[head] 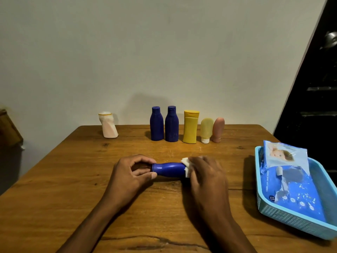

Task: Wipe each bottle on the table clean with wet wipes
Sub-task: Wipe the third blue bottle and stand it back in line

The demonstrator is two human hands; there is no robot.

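Lying on its side across the brown wooden table (73, 179), the dark blue plastic bottle (168, 169) runs its long axis left to right between my hands, well in front of the row of upright bottles at the far edge. My left hand (130, 173) curls round its cap end, pinching it steady. My right hand (206, 177) grips the white wet wipe (186, 164) folded over the base end, so I judge the next stroke runs leftward along the body.

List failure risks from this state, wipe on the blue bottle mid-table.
1. The blue bottle lies sideways, held only at its cap end by the left hand; hard rubbing by the right hand could twist it loose.
2. The wet wipe is bunched at the base end, so the neck may stay unwiped.
3. Five bottles stand close together; the nearest upright blue bottle could topple neighbours when picked.
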